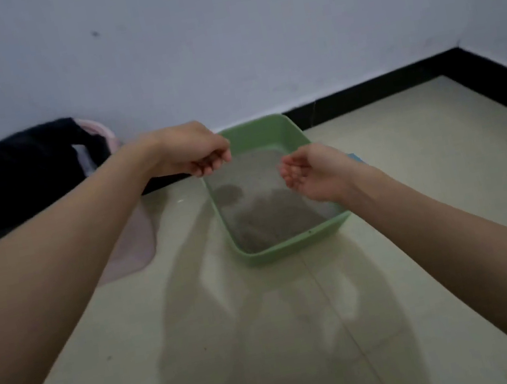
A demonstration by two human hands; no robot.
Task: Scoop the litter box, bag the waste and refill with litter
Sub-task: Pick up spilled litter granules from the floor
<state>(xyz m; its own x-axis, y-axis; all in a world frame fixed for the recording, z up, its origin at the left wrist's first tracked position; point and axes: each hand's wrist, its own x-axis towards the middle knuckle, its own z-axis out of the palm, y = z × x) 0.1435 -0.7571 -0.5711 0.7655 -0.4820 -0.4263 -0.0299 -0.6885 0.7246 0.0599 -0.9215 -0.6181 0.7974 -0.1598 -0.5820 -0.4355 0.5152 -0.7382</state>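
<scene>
Tiled floor (pixel 271 341), green litter box (pixel 292 246) holding grey litter (pixel 257 204).
Left hand (pixel 194 151), right hand (pixel 313 171) loosely curled, empty; scooping seemingly unstarted.

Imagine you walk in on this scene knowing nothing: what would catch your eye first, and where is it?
First, the green litter box on the pale floor near the wall, holding grey litter. Next, the two bare hands above it, left hand and right hand, fingers loosely curled, holding nothing. Then the black bag at far left by the wall.
</scene>
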